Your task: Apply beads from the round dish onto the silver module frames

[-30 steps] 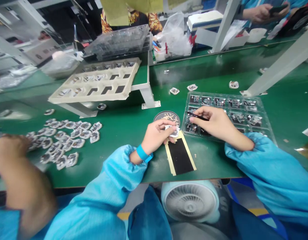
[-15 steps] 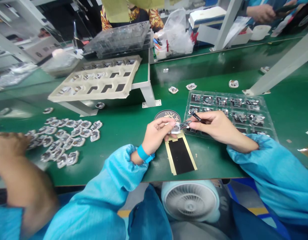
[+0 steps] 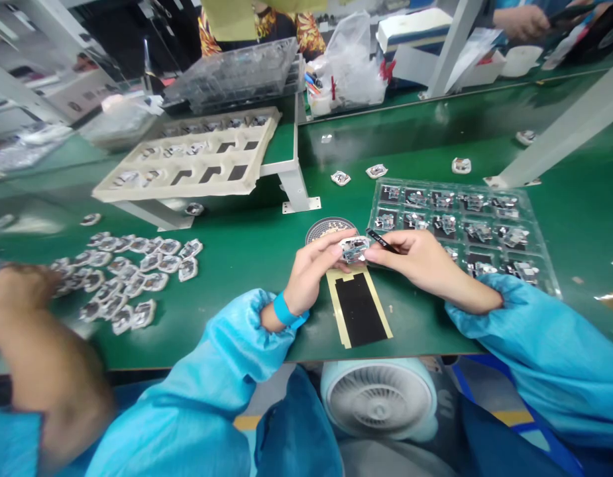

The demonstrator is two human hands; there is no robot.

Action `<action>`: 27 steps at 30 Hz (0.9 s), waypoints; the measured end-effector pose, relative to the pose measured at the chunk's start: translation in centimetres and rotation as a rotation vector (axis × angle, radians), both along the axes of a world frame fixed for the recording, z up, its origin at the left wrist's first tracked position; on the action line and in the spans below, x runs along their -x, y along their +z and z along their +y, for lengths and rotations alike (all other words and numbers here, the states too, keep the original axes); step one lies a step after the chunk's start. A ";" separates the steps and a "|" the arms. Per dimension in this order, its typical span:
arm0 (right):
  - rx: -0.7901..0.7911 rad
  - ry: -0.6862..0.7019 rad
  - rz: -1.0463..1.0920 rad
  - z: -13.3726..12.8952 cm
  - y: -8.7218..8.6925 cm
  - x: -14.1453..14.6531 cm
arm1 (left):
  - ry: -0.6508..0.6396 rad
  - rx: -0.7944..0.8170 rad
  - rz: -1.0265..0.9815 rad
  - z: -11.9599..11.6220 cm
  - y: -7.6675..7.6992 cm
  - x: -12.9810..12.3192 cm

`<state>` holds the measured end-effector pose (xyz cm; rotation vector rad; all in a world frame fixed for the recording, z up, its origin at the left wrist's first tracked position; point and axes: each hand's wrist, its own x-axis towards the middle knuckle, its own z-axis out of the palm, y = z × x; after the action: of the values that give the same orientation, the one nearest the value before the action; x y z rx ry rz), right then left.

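Note:
My left hand (image 3: 313,268) is closed on a small white-rimmed assembly (image 3: 354,249), its open side with electronic parts facing up. From the right, my right hand (image 3: 410,255) pinches a black tweezer-like tool (image 3: 382,240), and its fingertips meet the assembly's right edge. Just beneath the hands lies a black sheet with a yellow border (image 3: 360,308). A round dish of small pieces (image 3: 331,226) is partly hidden behind my left hand. To the right, a clear compartment tray (image 3: 539,245) holds small circuit parts on black pads.
Several white-rimmed assemblies (image 3: 154,281) lie at the left, near another person's arm (image 3: 52,351). A cream tray (image 3: 177,192) rests on a raised green stand (image 3: 281,149). A slanted metal post (image 3: 559,132) stands at the right.
My right hand has shifted slightly left and the circuit part that was between the hands now sits in the white-rimmed piece. The black tool has moved left with the hand.

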<state>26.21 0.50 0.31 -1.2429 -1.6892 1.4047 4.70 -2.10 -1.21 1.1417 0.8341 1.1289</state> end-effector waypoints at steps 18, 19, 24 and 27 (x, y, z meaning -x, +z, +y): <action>0.162 -0.039 0.137 -0.3 -0.3 0.3 | 0.150 -0.282 0.302 -0.6 -0.6 -0.8; 0.164 -0.043 0.140 -0.3 -0.3 0.4 | 0.154 -0.290 0.311 -0.7 -0.6 -0.8; 0.214 -0.047 0.150 -0.4 0.2 0.5 | 0.185 -0.411 0.422 -0.6 -0.4 -0.5; 0.213 -0.047 0.148 -0.4 0.0 0.6 | 0.206 -0.430 0.441 -0.7 -0.2 -0.6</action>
<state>25.65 0.05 0.27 -1.2500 -1.4316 1.6390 5.25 -2.83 -1.38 1.7344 1.0966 1.2843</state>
